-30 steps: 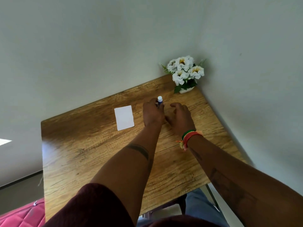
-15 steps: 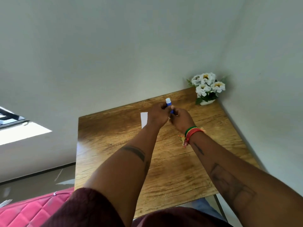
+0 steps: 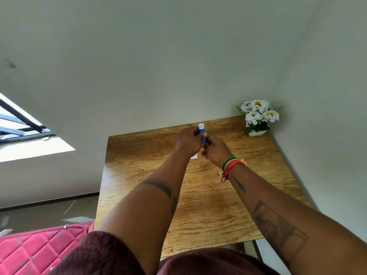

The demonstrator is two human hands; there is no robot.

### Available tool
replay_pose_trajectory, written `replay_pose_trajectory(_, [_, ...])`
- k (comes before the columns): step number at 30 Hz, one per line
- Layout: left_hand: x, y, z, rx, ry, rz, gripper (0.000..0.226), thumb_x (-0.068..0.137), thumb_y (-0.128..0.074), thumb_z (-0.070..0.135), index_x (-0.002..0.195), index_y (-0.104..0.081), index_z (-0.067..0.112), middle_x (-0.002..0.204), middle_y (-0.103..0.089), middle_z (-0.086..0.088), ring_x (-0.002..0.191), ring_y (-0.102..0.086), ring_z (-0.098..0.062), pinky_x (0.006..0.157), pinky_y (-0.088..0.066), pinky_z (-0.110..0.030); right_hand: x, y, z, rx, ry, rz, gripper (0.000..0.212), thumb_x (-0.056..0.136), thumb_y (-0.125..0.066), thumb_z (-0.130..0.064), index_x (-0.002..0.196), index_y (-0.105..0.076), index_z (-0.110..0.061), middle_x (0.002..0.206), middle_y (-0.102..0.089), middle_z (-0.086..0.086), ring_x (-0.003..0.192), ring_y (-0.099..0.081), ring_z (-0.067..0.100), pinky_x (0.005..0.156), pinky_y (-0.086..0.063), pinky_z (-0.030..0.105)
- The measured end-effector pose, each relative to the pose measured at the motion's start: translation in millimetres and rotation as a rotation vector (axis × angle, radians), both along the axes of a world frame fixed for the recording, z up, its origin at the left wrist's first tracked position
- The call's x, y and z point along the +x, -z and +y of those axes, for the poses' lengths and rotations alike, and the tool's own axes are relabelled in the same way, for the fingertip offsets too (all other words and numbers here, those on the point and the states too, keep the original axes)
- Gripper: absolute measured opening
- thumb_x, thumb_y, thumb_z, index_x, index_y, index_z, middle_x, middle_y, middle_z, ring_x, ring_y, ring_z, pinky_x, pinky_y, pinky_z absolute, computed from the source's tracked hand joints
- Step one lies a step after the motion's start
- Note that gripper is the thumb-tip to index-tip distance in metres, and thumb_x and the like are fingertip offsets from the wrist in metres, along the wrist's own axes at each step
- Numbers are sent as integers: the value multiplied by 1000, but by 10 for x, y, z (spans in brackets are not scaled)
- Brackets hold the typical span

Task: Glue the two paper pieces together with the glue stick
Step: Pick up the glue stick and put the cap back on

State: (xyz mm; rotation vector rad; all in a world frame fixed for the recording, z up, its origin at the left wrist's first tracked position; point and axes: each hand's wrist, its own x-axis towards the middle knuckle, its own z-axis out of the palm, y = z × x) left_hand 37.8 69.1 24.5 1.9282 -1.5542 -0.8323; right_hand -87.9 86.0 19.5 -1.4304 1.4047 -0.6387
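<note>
Your left hand (image 3: pixel 187 142) & right hand (image 3: pixel 215 150) meet above the far-centre of the wooden tabletop (image 3: pixel 208 205), both raised off the surface. Between them is the glue stick (image 3: pixel 202 132): blue body, white end pointing up & away from you, roughly upright w/ a slight tilt. Left-hand fingers are curled closed around the upper part of the stick, just below the white end. Right-hand fingers are pinched closed on the lower blue part; can't tell if that part is the cap or the base. Hands touch or nearly touch at the stick.

Paper: only a small white corner (image 3: pixel 194 156) shows on the tabletop, under & just behind your left wrist; the rest is hidden by the hands. Can't tell if that's one piece or two.

Container: a small white pot (image 3: pixel 256 132) sits in the far right corner of the tabletop, against the walls, holding white flowers (image 3: pixel 258 112) w/ yellow centres & green leaves. Well apart from your hands.

A green/yellow/red bracelet (image 3: pixel 231 164) is on your right wrist. Bottom left, beside the tabletop, is a red quilted cushion (image 3: pixel 35 253).
</note>
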Motion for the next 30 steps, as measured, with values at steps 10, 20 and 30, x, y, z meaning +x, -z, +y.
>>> replay_pose_trajectory(10, [15,-114,54,-38,36,-8,24,99,-63,36,105,-75,16,96,-73,-4,86,-64,-22,70,-47,-32,-41,-147,41,-31,25,6,8,97,-64,-19,104,-67,-19,92,-69,6,79,-63,24,74,-52,41])
replay_pose_trajectory(20, [-15,-246,47,-88,37,-31,24,100,-62,35,105,-74,14,92,-71,-4,82,-62,-24,68,-41,-31,-108,-264,25,-79,25,70,18,94,-67,-22,106,-71,-9,95,-74,15,84,-70,34,81,-54,46])
replay_pose_trajectory(30, [-1,-289,114,-100,19,-51,27,100,-62,37,112,-72,14,96,-68,-3,84,-60,-20,68,-40,-29,-97,-254,54,-71,32,26,14,94,-67,-11,103,-73,-2,91,-73,21,70,-63,23,74,-53,41])
